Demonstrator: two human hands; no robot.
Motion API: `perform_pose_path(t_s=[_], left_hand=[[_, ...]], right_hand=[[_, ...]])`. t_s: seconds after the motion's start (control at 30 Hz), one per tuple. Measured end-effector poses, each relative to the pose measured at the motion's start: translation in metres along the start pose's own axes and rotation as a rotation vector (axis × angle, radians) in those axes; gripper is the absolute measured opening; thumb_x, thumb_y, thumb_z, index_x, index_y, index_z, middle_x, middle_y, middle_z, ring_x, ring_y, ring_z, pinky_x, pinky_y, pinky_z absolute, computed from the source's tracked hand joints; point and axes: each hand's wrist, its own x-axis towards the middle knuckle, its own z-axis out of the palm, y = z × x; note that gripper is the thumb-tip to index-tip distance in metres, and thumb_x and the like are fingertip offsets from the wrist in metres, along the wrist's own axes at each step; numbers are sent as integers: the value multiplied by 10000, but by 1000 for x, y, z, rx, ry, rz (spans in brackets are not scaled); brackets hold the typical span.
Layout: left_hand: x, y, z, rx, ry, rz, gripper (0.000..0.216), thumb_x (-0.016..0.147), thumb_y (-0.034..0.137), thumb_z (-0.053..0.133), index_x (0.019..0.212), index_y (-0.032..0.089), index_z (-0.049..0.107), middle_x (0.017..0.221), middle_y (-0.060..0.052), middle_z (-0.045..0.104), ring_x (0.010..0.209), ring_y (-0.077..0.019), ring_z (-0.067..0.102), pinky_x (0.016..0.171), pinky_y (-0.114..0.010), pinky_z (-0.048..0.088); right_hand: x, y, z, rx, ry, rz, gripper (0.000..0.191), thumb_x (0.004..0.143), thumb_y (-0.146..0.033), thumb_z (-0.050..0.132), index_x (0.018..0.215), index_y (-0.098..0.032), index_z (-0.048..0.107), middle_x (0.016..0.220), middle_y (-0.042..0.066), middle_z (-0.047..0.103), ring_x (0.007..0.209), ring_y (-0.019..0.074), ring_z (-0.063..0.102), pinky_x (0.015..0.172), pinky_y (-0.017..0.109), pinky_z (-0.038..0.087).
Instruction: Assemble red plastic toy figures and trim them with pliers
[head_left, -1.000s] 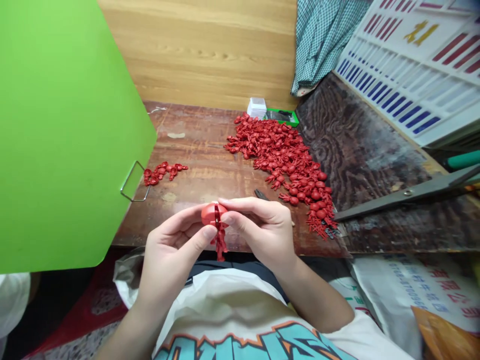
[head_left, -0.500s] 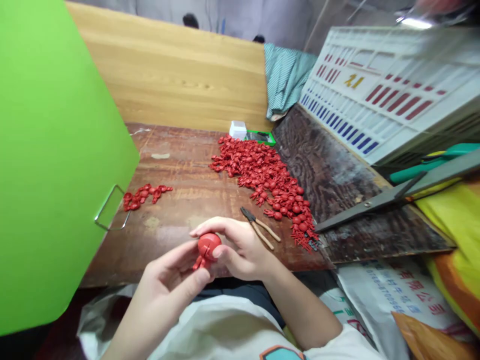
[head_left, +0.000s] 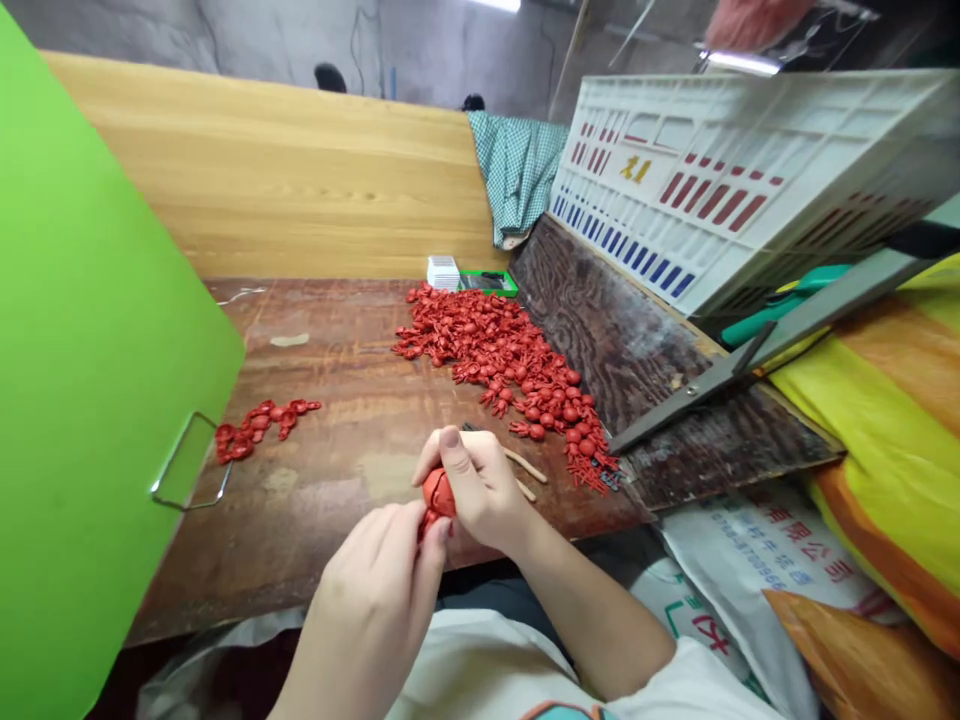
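Between my two hands is a small red plastic figure [head_left: 438, 492] with a round head and a seam across it. My left hand [head_left: 386, 560] pinches its lower part between thumb and fingers. Wrapped around the head from the right is my right hand [head_left: 480, 490], its thumb raised along the side. Much of the figure's body is hidden by my fingers. Just behind my right hand lie pliers [head_left: 529, 465] with tan handles, partly covered. A large pile of similar red figures [head_left: 495, 345] spreads over the table, and a smaller red group [head_left: 262, 425] lies at left.
A green panel [head_left: 90, 400] with a wire handle [head_left: 191, 470] stands at left. At the back are a white stack [head_left: 442, 272] and a green tray [head_left: 512, 283]. A white crate [head_left: 675, 190], a grey metal bar [head_left: 720, 385] and yellow sacks [head_left: 885, 390] occupy the right.
My right hand has closed further round the figure's head, its thumb now raised. My left fingers have turned over the lower part. The whole view has shifted slightly.
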Motion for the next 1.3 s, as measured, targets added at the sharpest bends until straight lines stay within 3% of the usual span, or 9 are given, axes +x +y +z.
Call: perform_pose_path(t_s=[0.13, 0.23, 0.3, 0.47, 0.67, 0.83, 0.97, 1.17, 1.3], left_hand=[[-2, 6, 8, 184, 20, 85, 187, 1088, 194, 527, 992, 145, 681, 813, -68, 691, 677, -228, 679, 669, -352, 499], [-1, 11, 11, 132, 57, 60, 212, 1075, 206, 542, 932, 158, 691, 772, -56, 684, 644, -223, 661, 629, -348, 485], [2, 14, 9, -71, 26, -73, 215, 1069, 266, 569, 937, 175, 713, 801, -56, 724, 669, -213, 691, 619, -318, 503], [7, 12, 1, -810, -242, -630, 282, 989, 467, 700, 971, 212, 818, 793, -36, 789, 677, -191, 722, 615, -249, 555], [4, -1, 1, -1033, -304, -916, 393, 802, 553, 883, 906, 174, 882, 790, -76, 802, 656, -190, 686, 606, -259, 582], [-3, -4, 5, -1097, -299, -855, 411, 860, 573, 839, 966, 180, 894, 755, -57, 748, 655, -164, 651, 621, -260, 608], [-3, -1, 3, -1142, -269, -851, 399, 826, 547, 884, 992, 185, 901, 838, -86, 803, 683, -171, 689, 661, -271, 633], [-1, -4, 4, -1190, -311, -874, 391, 809, 529, 907, 1013, 195, 900, 881, -102, 841, 652, -153, 693, 631, -239, 620], [-3, -4, 4, -1137, -327, -905, 359, 794, 516, 917, 944, 190, 905, 919, -124, 862, 702, -190, 743, 628, -249, 628]], right_hand=[[-1, -6, -5, -38, 0, 42, 880, 1070, -805, 185, 697, -207, 712, 613, 41, 630, 601, 169, 580, 597, 311, 384], [0, -7, -3, 10, 58, 71, 952, 987, -905, 73, 579, -222, 596, 538, 37, 548, 546, 168, 527, 572, 324, 353], [3, -7, -1, 144, 44, 135, 977, 915, -970, 25, 537, -228, 536, 504, 25, 485, 507, 160, 475, 548, 321, 327], [8, -6, 4, 313, -31, 201, 1013, 792, -1056, -17, 471, -239, 488, 458, 7, 396, 468, 148, 385, 532, 324, 292], [9, -8, 8, 274, -157, 216, 1042, 744, -1069, -74, 464, -246, 501, 445, 16, 406, 482, 158, 373, 530, 319, 299], [12, -16, 8, 345, -150, 138, 1049, 791, -1056, -26, 457, -240, 542, 643, 56, 516, 627, 191, 488, 648, 360, 421], [12, -21, 9, 451, -178, 223, 1047, 812, -1049, 2, 442, -234, 547, 574, 28, 441, 556, 166, 418, 589, 343, 381], [8, -21, 11, 507, -133, 314, 1058, 823, -1043, 20, 462, -217, 575, 538, 57, 524, 542, 165, 501, 572, 318, 400], [6, -21, 8, 442, -202, 410, 1076, 787, -1065, 12, 493, -210, 596, 491, 57, 536, 475, 150, 479, 514, 297, 353]])
